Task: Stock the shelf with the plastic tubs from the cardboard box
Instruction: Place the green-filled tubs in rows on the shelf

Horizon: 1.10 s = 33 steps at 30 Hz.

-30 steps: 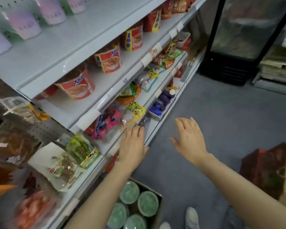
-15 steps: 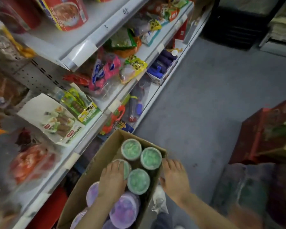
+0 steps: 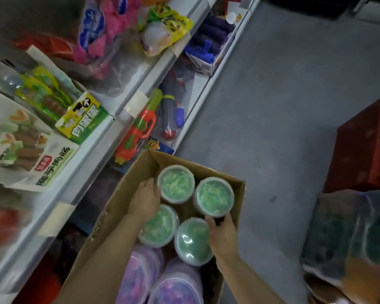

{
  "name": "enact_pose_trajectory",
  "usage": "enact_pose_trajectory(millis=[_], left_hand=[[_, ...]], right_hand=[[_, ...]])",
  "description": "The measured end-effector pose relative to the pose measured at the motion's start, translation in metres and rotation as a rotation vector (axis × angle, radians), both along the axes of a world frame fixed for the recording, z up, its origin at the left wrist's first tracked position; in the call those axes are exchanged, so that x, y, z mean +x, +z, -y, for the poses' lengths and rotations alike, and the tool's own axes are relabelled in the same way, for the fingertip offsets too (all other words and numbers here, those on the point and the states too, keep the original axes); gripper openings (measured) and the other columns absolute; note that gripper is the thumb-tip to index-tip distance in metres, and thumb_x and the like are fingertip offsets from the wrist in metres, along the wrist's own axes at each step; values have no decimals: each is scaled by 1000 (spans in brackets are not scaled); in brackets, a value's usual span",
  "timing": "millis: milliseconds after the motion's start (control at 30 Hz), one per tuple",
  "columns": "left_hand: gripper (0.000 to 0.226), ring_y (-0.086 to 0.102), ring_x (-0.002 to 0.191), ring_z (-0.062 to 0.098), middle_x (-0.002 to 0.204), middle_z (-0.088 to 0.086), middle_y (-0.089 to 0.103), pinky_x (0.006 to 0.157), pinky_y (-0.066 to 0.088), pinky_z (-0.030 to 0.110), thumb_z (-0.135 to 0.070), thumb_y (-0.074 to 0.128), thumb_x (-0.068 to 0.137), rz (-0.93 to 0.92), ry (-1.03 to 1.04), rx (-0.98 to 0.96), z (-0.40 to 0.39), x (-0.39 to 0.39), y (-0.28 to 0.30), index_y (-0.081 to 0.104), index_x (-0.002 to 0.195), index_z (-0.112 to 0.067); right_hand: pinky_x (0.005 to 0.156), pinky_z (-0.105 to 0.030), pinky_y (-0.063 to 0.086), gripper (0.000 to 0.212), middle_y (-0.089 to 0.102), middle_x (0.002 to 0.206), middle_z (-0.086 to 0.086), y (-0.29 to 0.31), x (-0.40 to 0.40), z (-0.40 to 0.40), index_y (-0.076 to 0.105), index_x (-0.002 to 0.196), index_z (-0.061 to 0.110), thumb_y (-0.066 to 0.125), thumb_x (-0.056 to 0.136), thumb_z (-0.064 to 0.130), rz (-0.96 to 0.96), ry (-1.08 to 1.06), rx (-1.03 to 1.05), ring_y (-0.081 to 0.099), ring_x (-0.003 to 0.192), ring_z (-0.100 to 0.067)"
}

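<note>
An open cardboard box (image 3: 237, 198) sits on the floor beside the shelves. It holds several clear-lidded plastic tubs, green ones at the far end and purple ones (image 3: 176, 286) at the near end. My left hand (image 3: 145, 199) reaches down inside the box and its fingers curl round the left side of the far-left green tub (image 3: 176, 183). My right hand (image 3: 223, 234) is at the box's right side, with fingers round the near edge of the far-right green tub (image 3: 214, 197), next to the near-right green tub (image 3: 192, 241).
White shelves (image 3: 140, 99) run along the left, packed with bagged snacks and toy water guns (image 3: 138, 132). Grey floor (image 3: 272, 106) lies to the right of the box. A red box (image 3: 364, 145) and a dark bag (image 3: 349, 238) stand at the right.
The view has dropped from the shelves to the box. Both hands came down from in front of the shelf and moved forward in the box onto the two far green tubs.
</note>
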State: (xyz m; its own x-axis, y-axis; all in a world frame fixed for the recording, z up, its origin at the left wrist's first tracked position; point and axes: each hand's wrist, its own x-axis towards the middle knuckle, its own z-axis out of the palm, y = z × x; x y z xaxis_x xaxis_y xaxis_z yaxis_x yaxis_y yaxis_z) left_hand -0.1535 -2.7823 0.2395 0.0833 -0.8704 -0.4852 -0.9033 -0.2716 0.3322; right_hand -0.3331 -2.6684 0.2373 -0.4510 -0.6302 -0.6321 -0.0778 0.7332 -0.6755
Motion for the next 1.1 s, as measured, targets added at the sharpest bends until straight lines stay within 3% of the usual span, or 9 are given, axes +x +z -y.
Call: enact_pose_trajectory(millis=[133,200,400,500,567,633,767,900,1100], left_hand=[[24,65,91,33,105,17,68,79,56,45,-14,51,98,-420,365,197,23,9,-28,61,117,-4],[23,63,82,27,103,21,65,62,58,35,-10,54,96,-542,507,252,28,12,-29,60,118,-4],[21,62,66,26,85,23,63,47,58,28,-5,55,96,-576,519,224,31,6,-11,57,114,3],[15,64,61,26,79,22,65,47,58,28,-5,58,94,-606,591,154,25,3,15,60,108,1],[14,66,52,23,78,23,67,47,58,28,-5,60,92,-639,652,104,16,7,40,62,105,0],[12,68,50,23,79,26,69,50,59,30,-4,62,90,-672,713,63,4,10,72,63,102,-1],[16,72,68,35,78,25,72,60,61,36,-4,66,87,-727,760,-7,-23,5,146,66,102,0],[10,71,62,31,77,28,71,57,61,34,-3,63,89,-789,759,-101,-37,-19,231,67,98,0],[19,69,64,33,76,21,72,49,57,29,-1,62,89,-929,753,-292,-15,-62,352,63,107,6]], right_hand=[[75,-38,52,15,64,84,-4,-23,3,10,61,97,8,57,93,23,263,-445,74,60,76,-20],[61,-32,45,15,54,68,-3,-27,1,16,59,83,7,55,95,15,322,-597,56,49,60,-16],[81,-40,57,7,67,85,-18,-21,0,38,63,92,-4,66,86,1,457,-905,125,67,74,-27],[63,-36,59,8,65,75,-19,8,-9,37,62,83,-6,69,80,-4,469,-891,147,64,61,-24],[37,-22,47,9,61,68,-18,29,-23,30,60,79,-6,69,79,-5,454,-848,145,57,42,-18],[29,-16,34,17,54,53,-14,56,-38,22,55,68,-3,68,78,-8,449,-777,131,44,26,-12],[34,-23,47,11,57,46,-16,124,-66,18,59,81,-14,69,74,-13,465,-658,104,51,29,-15],[31,-20,42,11,51,35,-10,205,-91,29,56,77,-8,64,75,-16,538,-558,-16,47,25,-14],[47,-30,55,17,62,64,-18,334,-136,60,55,76,0,68,77,-11,598,-467,-226,61,43,-18]])
